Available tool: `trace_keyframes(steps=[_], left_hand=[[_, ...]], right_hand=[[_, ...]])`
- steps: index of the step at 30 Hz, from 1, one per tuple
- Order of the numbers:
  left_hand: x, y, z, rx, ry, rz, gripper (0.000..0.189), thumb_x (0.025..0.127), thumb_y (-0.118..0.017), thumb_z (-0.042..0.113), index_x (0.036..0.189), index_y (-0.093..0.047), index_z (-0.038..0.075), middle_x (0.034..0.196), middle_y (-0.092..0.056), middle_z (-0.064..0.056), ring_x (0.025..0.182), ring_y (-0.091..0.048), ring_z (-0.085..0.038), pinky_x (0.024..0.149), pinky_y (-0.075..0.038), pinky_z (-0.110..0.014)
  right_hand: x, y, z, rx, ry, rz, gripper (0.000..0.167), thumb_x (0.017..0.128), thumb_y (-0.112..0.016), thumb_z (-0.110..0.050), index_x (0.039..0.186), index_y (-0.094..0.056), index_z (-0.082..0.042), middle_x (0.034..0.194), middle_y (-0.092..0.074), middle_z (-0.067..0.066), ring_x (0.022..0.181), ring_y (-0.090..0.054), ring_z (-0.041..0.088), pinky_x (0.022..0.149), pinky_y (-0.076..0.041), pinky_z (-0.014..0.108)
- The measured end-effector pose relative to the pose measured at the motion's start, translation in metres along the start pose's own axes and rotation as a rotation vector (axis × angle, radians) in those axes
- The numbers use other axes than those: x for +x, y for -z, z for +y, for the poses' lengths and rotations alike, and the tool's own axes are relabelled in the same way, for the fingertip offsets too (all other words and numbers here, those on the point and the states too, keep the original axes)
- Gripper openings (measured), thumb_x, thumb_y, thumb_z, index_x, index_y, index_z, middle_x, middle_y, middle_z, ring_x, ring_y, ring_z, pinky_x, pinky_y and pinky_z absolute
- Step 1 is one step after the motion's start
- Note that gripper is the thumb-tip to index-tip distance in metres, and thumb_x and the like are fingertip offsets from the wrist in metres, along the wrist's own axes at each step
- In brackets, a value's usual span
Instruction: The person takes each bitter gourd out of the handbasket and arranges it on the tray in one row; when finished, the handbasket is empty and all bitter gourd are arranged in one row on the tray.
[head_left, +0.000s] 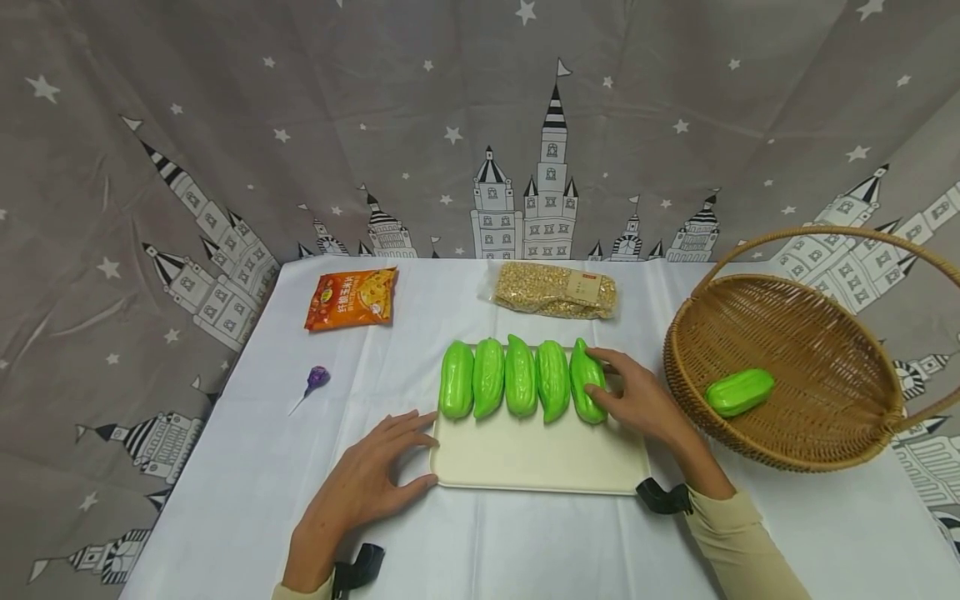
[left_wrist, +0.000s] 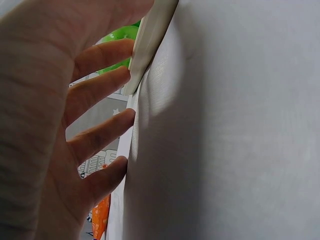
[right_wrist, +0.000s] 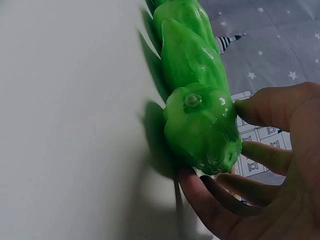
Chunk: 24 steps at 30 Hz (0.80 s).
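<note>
A row of several shiny green bitter melons (head_left: pixel 521 377) lies side by side along the far half of a cream tray (head_left: pixel 540 458). My right hand (head_left: pixel 637 394) holds the rightmost bitter melon (head_left: pixel 586 383), thumb on its near part and fingers around its far right side. In the right wrist view that bitter melon (right_wrist: pixel 200 127) shows its stubby end, with the fingers curved about it. At the tray's left edge, my left hand (head_left: pixel 367 475) has its fingers spread, fingertips and thumb right at the rim; in the left wrist view the fingers (left_wrist: pixel 102 82) are loosely extended.
On the right stands a wicker basket (head_left: pixel 810 333) with a tall handle and one more green bitter melon (head_left: pixel 740 392) inside. Behind the tray lies a clear bag of yellow grains (head_left: pixel 536 289). An orange snack packet (head_left: pixel 351 298) and a purple lollipop (head_left: pixel 317 379) lie at left.
</note>
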<state>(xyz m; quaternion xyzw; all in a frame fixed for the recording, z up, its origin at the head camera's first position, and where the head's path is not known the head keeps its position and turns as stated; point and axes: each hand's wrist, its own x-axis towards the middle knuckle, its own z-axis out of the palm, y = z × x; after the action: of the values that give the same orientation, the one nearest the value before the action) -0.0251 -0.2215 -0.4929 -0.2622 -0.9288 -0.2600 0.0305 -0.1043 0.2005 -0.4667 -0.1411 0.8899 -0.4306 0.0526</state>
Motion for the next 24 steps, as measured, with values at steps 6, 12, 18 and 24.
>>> trace_keyframes(steps=[6, 12, 18, 24], left_hand=[[0.001, 0.001, 0.000, 0.003, 0.003, -0.003, 0.041, 0.085, -0.091, 0.040, 0.119, -0.077, 0.023, 0.155, -0.062, 0.004, 0.148, -0.054, -0.028, 0.128, -0.039, -0.052], [0.001, 0.001, 0.000, 0.009, 0.000, -0.006, 0.041, 0.085, -0.091, 0.040, 0.120, -0.077, 0.022, 0.155, -0.062, 0.004, 0.148, -0.055, -0.028, 0.127, -0.040, -0.053], [0.001, 0.001, 0.001, 0.011, 0.003, -0.009, 0.041, 0.086, -0.090, 0.041, 0.120, -0.077, 0.023, 0.155, -0.062, 0.004, 0.148, -0.055, -0.028, 0.127, -0.040, -0.053], [0.000, 0.001, 0.001, 0.011, 0.018, -0.019, 0.040, 0.086, -0.090, 0.042, 0.120, -0.077, 0.024, 0.156, -0.061, 0.004, 0.148, -0.054, -0.029, 0.127, -0.040, -0.054]], right_hand=[[-0.005, 0.005, -0.007, -0.068, 0.010, 0.020, 0.061, 0.103, -0.073, -0.015, 0.156, -0.049, 0.002, 0.155, -0.051, 0.032, 0.139, -0.054, 0.053, 0.116, -0.047, 0.068], [-0.015, 0.017, -0.022, -0.058, 0.028, 0.051, 0.061, 0.102, -0.072, -0.009, 0.157, -0.047, 0.003, 0.158, -0.048, 0.032, 0.140, -0.054, 0.053, 0.113, -0.053, 0.063], [-0.026, 0.033, -0.041, 0.000, 0.083, 0.104, 0.060, 0.101, -0.072, -0.002, 0.155, -0.048, 0.003, 0.157, -0.050, 0.026, 0.143, -0.053, 0.048, 0.113, -0.053, 0.056], [-0.040, 0.055, -0.062, -0.070, 0.112, 0.204, 0.056, 0.100, -0.074, -0.003, 0.152, -0.053, -0.001, 0.153, -0.057, 0.020, 0.135, -0.062, 0.042, 0.106, -0.057, 0.032]])
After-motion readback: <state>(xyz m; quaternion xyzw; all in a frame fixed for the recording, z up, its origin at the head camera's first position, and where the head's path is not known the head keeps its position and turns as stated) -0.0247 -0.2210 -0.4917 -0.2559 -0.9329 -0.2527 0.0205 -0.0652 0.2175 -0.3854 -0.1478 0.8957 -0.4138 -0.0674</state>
